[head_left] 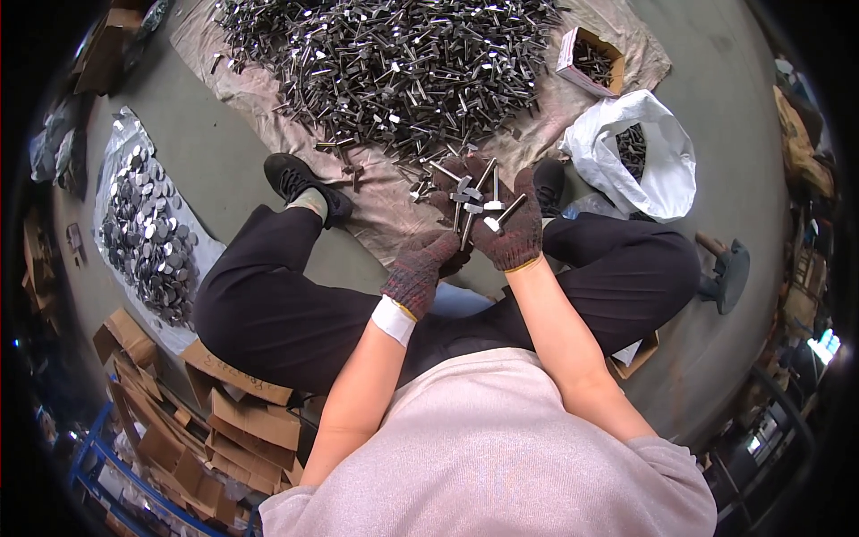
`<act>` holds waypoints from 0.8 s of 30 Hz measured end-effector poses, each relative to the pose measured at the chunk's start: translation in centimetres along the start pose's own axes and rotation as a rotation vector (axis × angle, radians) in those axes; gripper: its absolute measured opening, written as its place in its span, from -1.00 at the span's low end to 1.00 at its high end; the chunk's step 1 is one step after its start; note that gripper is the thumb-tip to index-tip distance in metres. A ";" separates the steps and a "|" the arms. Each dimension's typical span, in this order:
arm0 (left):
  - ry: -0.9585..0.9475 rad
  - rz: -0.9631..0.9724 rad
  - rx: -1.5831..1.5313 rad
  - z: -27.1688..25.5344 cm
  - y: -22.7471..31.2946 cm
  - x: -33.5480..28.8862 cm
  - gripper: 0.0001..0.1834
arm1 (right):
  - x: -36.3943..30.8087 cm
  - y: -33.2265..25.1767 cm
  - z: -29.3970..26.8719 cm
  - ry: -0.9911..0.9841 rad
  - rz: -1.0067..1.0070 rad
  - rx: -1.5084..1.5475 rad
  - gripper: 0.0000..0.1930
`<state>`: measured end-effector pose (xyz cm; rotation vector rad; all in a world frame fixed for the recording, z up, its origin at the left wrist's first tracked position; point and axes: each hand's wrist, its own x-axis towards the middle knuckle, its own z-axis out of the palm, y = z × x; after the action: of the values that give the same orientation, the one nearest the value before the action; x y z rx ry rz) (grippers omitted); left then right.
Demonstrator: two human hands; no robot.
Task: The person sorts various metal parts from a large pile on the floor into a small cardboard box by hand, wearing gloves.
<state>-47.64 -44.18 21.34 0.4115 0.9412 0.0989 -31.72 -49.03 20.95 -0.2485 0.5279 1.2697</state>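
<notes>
Here the person sits low on the floor [743, 107] with knees spread, both hands in dark knitted gloves held out in front of the body. The right hand [501, 219] lies palm up, fingers loosely curled, cupping a small bundle of metal pins [474, 201], grey rods with flat heads that stick out at mixed angles. The left hand [428, 267] sits just beside it, at about 8 o'clock from the right one, fingers bent and touching the lower edge of the right glove; whether it pinches one of the pins cannot be told.

At 12 o'clock from the hands a large heap of pins [394, 63] of the same kind spreads over a brownish cloth [573, 116] laid on the floor. At 1 o'clock, on the far corner of that cloth, stands a small open cardboard box [591, 61] with dark parts inside. At 3 o'clock from the hands a white plastic bag [658, 157] gapes open, showing more dark metal pieces. Farther right a dark mallet-like tool [727, 273] lies on the floor.

At 9 o'clock, well apart, a clear plastic sheet carries a pile of round metal discs [148, 237]. At 7 o'clock flattened cardboard boxes [233, 421] are stacked near the person's left leg. A black shoe [300, 183] rests on the edge of the cloth.
</notes>
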 end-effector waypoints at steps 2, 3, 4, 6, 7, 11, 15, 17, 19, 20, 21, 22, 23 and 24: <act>-0.020 0.012 0.017 0.2 -0.1 0.1 -0.67 | -0.3 -0.1 0.0 -0.002 -0.017 -0.008 -0.22; -0.024 0.012 0.020 0.3 -0.1 0.2 -0.67 | -0.4 -0.2 -0.1 0.005 -0.031 0.005 -0.21; -0.044 0.012 0.042 0.6 0.2 0.0 -0.66 | -0.5 -0.3 -0.1 0.011 -0.045 0.019 -0.20; -0.067 0.011 0.067 0.8 0.1 0.0 -0.64 | -0.8 -0.6 -0.5 0.000 -0.066 0.030 -0.18; -0.113 0.029 0.103 0.6 0.0 0.2 -0.63 | -0.9 -0.7 -0.4 -0.009 -0.082 0.042 -0.16; -0.182 0.025 0.126 0.4 -0.4 0.2 -0.58 | -1.6 -1.1 -0.3 0.004 -0.102 0.041 -0.15; -0.208 0.011 0.148 0.6 -0.7 0.4 -0.57 | -2.1 -1.5 -0.3 -0.058 -0.091 0.074 -0.17; -0.179 -0.010 0.173 0.5 -0.8 0.5 -0.58 | -2.2 -1.7 -0.3 -0.089 -0.100 0.077 -0.18; -0.166 -0.010 0.167 0.2 -1.1 0.6 -0.59 | -2.3 -2.1 -0.4 -0.076 -0.103 0.085 -0.20; -0.147 -0.008 0.158 0.1 -1.2 0.7 -0.60 | -2.4 -2.3 -0.4 -0.077 -0.107 0.085 -0.20; -0.150 -0.009 0.160 0.1 -1.4 0.7 -0.60 | -2.5 -2.6 -0.4 -0.099 -0.110 0.094 -0.19; -0.158 0.006 0.175 0.6 -1.2 0.5 -0.61 | -2.5 -3.0 -0.4 -0.121 -0.115 0.102 -0.18; -0.166 0.022 0.191 1.1 -1.0 0.4 -0.62 | -2.5 -3.3 -0.5 -0.193 -0.112 0.080 -0.20; -0.170 0.020 0.192 1.6 -0.7 0.1 -0.62 | -2.5 -3.5 -0.6 -0.193 -0.116 0.079 -0.20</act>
<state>-46.34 -45.28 21.79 0.5972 0.7817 -0.0088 -29.08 -52.46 21.34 -0.0871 0.3916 1.1433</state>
